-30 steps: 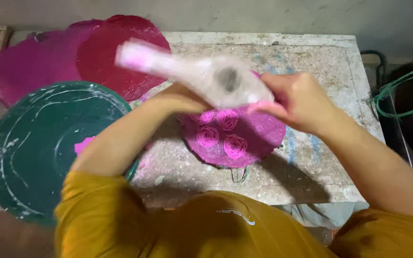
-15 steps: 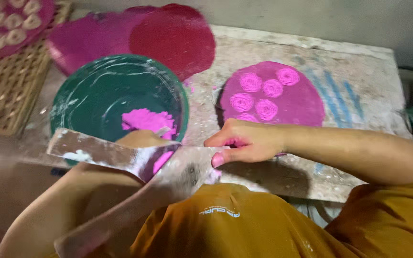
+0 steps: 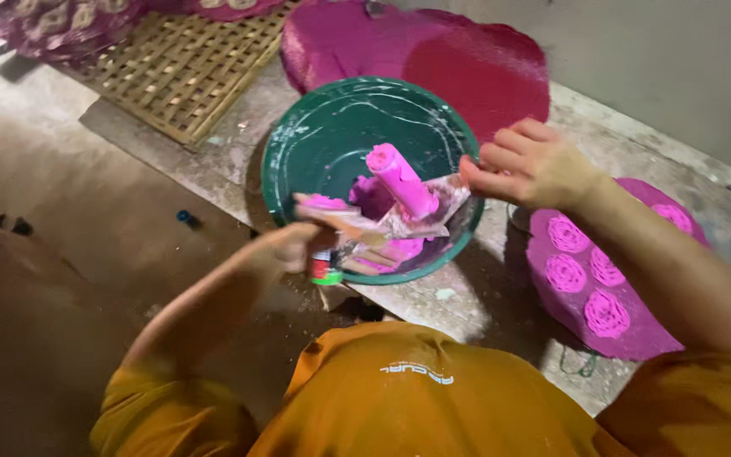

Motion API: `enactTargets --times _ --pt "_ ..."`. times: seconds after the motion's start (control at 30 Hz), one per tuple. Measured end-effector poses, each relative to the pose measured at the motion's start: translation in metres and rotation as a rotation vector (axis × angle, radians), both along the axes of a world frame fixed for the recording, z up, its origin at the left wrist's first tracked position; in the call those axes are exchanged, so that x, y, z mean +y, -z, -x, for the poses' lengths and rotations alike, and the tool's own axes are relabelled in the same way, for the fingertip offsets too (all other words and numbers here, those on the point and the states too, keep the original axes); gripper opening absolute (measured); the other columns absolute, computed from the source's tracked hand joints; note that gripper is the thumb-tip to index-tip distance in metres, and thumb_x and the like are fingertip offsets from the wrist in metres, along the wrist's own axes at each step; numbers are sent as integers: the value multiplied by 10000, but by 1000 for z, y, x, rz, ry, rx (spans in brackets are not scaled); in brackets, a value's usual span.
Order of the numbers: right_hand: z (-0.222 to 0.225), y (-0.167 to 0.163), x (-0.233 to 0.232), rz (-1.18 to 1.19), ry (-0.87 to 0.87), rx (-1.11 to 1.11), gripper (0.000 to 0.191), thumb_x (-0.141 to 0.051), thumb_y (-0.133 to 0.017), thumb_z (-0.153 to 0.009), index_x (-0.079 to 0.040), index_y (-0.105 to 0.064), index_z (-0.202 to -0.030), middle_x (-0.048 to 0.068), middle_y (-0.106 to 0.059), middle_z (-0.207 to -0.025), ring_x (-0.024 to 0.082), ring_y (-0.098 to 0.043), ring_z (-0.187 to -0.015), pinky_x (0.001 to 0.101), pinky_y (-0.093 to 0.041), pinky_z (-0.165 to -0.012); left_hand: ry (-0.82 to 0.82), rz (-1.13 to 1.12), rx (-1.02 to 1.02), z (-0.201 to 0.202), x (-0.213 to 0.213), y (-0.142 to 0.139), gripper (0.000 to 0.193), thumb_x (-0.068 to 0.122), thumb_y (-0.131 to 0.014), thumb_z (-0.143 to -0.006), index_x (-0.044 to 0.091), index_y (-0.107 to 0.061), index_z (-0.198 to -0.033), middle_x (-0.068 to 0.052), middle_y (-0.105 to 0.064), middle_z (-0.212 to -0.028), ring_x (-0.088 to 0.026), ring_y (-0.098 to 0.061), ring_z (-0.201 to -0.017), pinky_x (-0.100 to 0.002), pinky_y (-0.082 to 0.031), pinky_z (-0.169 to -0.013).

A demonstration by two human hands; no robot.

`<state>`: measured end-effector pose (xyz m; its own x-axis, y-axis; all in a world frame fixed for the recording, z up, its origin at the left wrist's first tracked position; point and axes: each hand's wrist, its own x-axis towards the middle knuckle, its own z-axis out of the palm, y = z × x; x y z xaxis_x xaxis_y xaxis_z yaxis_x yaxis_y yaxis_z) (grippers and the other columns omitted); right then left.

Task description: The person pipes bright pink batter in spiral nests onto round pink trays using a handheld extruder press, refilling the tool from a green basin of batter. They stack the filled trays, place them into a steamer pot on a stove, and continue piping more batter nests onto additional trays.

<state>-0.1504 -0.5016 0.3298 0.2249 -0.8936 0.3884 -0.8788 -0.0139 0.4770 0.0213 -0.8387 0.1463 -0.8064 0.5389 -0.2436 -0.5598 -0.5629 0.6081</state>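
The left hand (image 3: 294, 247) is closed around the lower end of a clear piping bag (image 3: 382, 224) smeared with pink paste, and also seems to pinch a small red-and-green tube (image 3: 323, 269) beneath it, though that grip is partly hidden. The right hand (image 3: 526, 165) is loosely curled, fingertips pinching the bag's far edge, so the bag stretches flat between the two hands, over the near side of a green bowl (image 3: 332, 135). A pink roll (image 3: 401, 179) of paste lies tilted on the bag, between the hands and nearer the right one. More pink paste (image 3: 399, 250) sits in the bowl just below the bag. The bowl stands on a stained stone bench (image 3: 467, 296), its rim just under the right hand's fingers. Below the right forearm lies a round magenta mat (image 3: 636, 326) carrying pink rosettes (image 3: 607, 313). Beyond the right hand, past the bowl, two larger mats (image 3: 433, 59) overlap, one magenta and one red. Well beyond the left hand a woven bamboo tray (image 3: 179, 72) lies flat. The person wears an orange shirt (image 3: 408, 406).
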Motion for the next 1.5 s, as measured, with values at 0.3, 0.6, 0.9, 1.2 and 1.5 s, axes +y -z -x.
enactTargets --times 0.3,0.6,0.9,1.2,1.5 --pt "-27 119 -82 -582 680 -763 512 -479 -662 -914 -48 -578 -1179 213 -697 -1021 420 -696 -943 535 -559 -762 -828 731 239 2 14 23 234 76 -753 -958 -31 -660 -1144 -73 -632 -881 -199 -561 -722 -362 -445 -631" --pt "-42 183 -103 -866 627 -467 279 -133 -534 -912 -27 -623 -1155 126 -757 -866 299 -756 -778 440 -600 -638 -1190 944 657 7 43 14 480 46 -789 -927 7 -544 -1338 -70 -678 -1157 -128 -666 -1013 -291 -556 -881" --pt "-55 151 -72 -893 680 -770 312 -343 -534 -976 -219 -673 -1226 132 -738 -811 340 -725 -743 484 -564 -665 -1199 1093 606 5 44 12 513 46 -796 -915 27 -529 -1353 -73 -695 -1087 -149 -700 -936 -273 -563 -836" --pt "-34 33 15 -575 774 -1574 458 -404 -681 -948 -164 -815 -1314 111 -814 -910 288 -567 -714 455 -513 -599 -1080 1714 980 5 31 -26 597 161 -853 -837 59 -584 -1360 -126 -658 -1356 -272 -691 -1077 -334 -573 -892" --pt "-83 21 -71 -736 784 -469 283 -342 -568 -979 -206 -689 -1197 45 -697 -778 245 -703 -751 407 -534 -630 -651 1331 1171 18 71 -17 594 156 -825 -824 37 -614 -1366 -145 -654 -1346 -272 -675 -1154 -372 -555 -951"
